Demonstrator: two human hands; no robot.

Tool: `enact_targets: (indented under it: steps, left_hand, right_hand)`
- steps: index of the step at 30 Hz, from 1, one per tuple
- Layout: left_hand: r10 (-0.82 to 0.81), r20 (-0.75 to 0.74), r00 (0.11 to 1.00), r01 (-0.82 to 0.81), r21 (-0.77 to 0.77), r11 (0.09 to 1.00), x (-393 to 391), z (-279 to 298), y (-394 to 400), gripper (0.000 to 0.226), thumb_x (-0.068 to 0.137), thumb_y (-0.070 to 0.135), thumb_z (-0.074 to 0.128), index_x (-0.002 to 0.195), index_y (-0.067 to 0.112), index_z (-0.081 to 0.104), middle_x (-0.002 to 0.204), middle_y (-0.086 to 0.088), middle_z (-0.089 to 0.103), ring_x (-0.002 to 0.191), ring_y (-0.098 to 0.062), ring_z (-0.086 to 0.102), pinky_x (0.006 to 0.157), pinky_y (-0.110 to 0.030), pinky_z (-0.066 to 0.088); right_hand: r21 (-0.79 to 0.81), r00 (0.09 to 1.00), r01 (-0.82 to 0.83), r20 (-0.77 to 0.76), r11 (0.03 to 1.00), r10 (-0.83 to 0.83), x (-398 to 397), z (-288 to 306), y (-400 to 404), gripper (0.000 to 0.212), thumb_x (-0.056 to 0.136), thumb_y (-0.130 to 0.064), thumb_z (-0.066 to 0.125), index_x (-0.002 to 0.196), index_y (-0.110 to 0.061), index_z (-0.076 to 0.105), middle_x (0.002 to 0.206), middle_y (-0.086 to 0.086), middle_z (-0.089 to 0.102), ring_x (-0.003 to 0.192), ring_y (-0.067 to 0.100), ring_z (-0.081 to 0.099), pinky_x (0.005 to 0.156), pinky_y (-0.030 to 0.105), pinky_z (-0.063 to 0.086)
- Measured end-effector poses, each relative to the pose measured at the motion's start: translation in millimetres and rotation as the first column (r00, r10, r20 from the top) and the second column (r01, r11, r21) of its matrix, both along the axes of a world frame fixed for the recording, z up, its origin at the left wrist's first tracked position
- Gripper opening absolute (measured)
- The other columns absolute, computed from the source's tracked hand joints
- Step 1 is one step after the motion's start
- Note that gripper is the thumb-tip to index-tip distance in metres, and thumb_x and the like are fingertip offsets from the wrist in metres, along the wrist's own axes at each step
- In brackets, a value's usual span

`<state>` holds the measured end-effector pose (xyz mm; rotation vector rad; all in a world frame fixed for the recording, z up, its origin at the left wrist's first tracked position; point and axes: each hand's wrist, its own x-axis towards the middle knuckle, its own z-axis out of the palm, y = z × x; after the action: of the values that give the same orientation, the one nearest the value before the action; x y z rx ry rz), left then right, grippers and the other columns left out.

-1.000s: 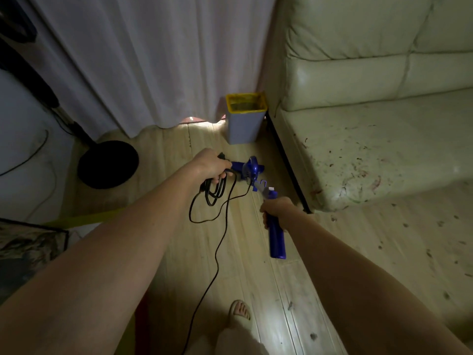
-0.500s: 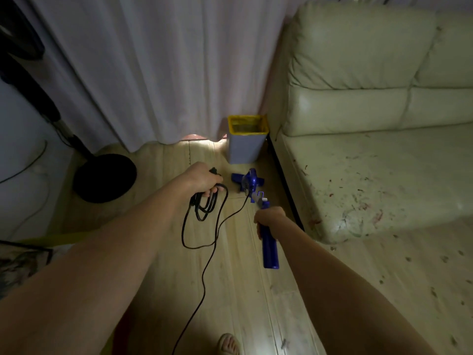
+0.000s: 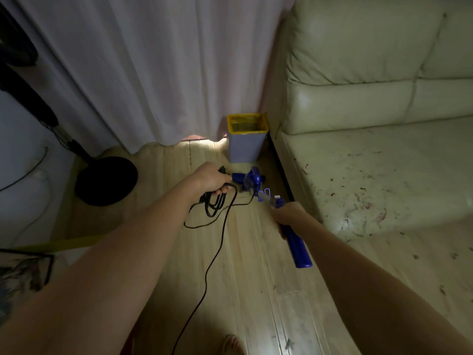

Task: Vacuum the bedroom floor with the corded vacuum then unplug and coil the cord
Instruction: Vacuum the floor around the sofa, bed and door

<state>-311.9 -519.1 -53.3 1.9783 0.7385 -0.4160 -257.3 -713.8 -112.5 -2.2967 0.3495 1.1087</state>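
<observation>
A person looks down at a wooden floor (image 3: 256, 290) with both bare arms stretched forward. The left hand (image 3: 211, 178) is curled around a bundle of black cord (image 3: 214, 204); several loops hang below its fingers (image 3: 222, 191), and one long strand trails along the floor toward the near edge of the view. The right hand (image 3: 288, 217) grips the blue handle of a vacuum (image 3: 298, 248), its fingers wrapped around the shaft, with the handle's end sticking out near the wrist. The vacuum's blue body lies on the floor farther away, just right of the left hand and in front of a grey bin (image 3: 245, 146) with a yellow liner. A white curtain (image 3: 158, 73) hangs behind. A pale, stained sofa (image 3: 371, 162) fills the right side. A black round fan base (image 3: 107, 180) stands far left
</observation>
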Motion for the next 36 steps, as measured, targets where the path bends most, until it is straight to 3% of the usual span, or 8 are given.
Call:
enact_targets:
  steps: [2, 5, 10, 14, 20, 24, 30, 36]
  left_hand:
    - [-0.004, 0.013, 1.000, 0.004, -0.006, 1.000, 5.6, 8.3, -6.7, 0.024, 0.097, 0.018, 0.052, 0.093, 0.000, 0.068, 0.061, 0.000, 0.058, 0.048, -0.008, 0.047, 0.046, -0.015, 0.040]
    - [-0.002, 0.046, 0.999, 0.003, -0.019, 1.000, 14.0, 20.6, -14.4, 0.024, 0.097, 0.017, 0.051, 0.098, -0.001, 0.067, 0.065, -0.002, 0.059, 0.050, -0.009, 0.048, 0.048, -0.016, 0.041]
    - [-0.014, 0.072, 0.997, 0.018, -0.055, 0.998, 24.6, 18.7, -23.5, 0.022, 0.098, 0.016, 0.051, 0.099, 0.000, 0.066, 0.066, -0.002, 0.061, 0.052, -0.009, 0.052, 0.052, -0.018, 0.046]
    - [-0.031, 0.039, 0.999, 0.034, -0.086, 0.996, 14.0, 2.4, -24.8, 0.022, 0.097, 0.017, 0.053, 0.094, -0.001, 0.067, 0.069, -0.004, 0.064, 0.054, -0.009, 0.057, 0.045, -0.010, 0.046]
    - [-0.040, -0.055, 0.998, 0.034, -0.109, 0.993, -6.9, -18.2, -13.4, 0.016, 0.095, 0.014, 0.057, 0.098, 0.001, 0.065, 0.073, -0.007, 0.069, 0.055, -0.009, 0.061, 0.059, -0.017, 0.053]
    - [-0.020, -0.074, 0.997, 0.018, -0.028, 0.999, -28.6, -3.0, -0.3, 0.013, 0.096, 0.015, 0.056, 0.088, 0.006, 0.062, 0.064, -0.002, 0.059, 0.046, -0.007, 0.045, 0.049, -0.016, 0.043]
    - [0.031, -0.006, 0.999, -0.031, 0.024, 0.999, -72.3, 23.0, -5.6, 0.024, 0.097, 0.019, 0.054, 0.078, 0.006, 0.060, 0.062, -0.003, 0.054, 0.050, -0.013, 0.045, 0.053, -0.021, 0.042]
    - [0.026, 0.077, 0.997, -0.023, -0.042, 0.999, -148.0, 42.3, -23.6, 0.023, 0.097, 0.017, 0.053, 0.096, -0.001, 0.067, 0.043, 0.009, 0.054, 0.036, -0.004, 0.043, 0.042, -0.014, 0.041]
  right_hand:
    - [-0.031, 0.999, -0.022, 0.025, 0.999, 0.023, 6.4, 15.6, -9.2, 0.006, 0.092, -0.004, 0.054, 0.091, 0.000, 0.050, 0.069, 0.014, 0.056, 0.051, 0.021, 0.056, 0.044, 0.029, 0.047]
    - [-0.057, 0.997, -0.025, 0.073, 0.998, 0.029, 11.5, 28.6, -11.8, 0.017, 0.094, -0.006, 0.053, 0.080, -0.003, 0.045, 0.067, 0.011, 0.053, 0.050, 0.018, 0.053, 0.041, 0.026, 0.043]
    - [-0.078, 0.987, -0.043, 0.149, 0.996, 0.054, 27.7, 18.9, -7.6, 0.013, 0.096, -0.013, 0.054, 0.095, -0.003, 0.046, 0.067, 0.007, 0.048, 0.050, 0.014, 0.047, 0.037, 0.022, 0.034]
    - [-0.014, 0.997, -0.003, 0.075, 1.000, 0.004, 31.7, -9.7, -9.7, 0.019, 0.093, -0.003, 0.054, 0.109, 0.000, 0.046, 0.074, 0.012, 0.054, 0.054, 0.019, 0.054, 0.044, 0.028, 0.045]
    - [-0.002, 0.998, 0.058, 0.006, 0.998, -0.058, 14.2, -41.2, -24.4, 0.025, 0.090, -0.003, 0.058, 0.111, 0.000, 0.045, 0.081, 0.015, 0.059, 0.056, 0.020, 0.057, 0.045, 0.029, 0.047]
    - [0.012, 0.999, 0.042, -0.006, 0.999, -0.042, -14.0, -30.1, -24.8, 0.031, 0.089, -0.001, 0.058, 0.116, 0.001, 0.044, 0.084, 0.016, 0.060, 0.056, 0.021, 0.057, 0.044, 0.029, 0.046]
    - [-0.012, 1.000, 0.000, -0.023, 1.000, 0.000, -77.5, -0.8, -38.6, 0.021, 0.086, 0.004, 0.054, 0.106, 0.004, 0.047, 0.075, 0.018, 0.059, 0.052, 0.025, 0.057, 0.049, 0.033, 0.051]
    - [-0.047, 0.999, -0.017, -0.046, 0.999, 0.015, -171.2, 19.6, -55.8, 0.024, 0.078, 0.005, 0.054, 0.101, 0.009, 0.060, 0.075, 0.020, 0.066, 0.060, 0.030, 0.064, 0.067, 0.038, 0.060]
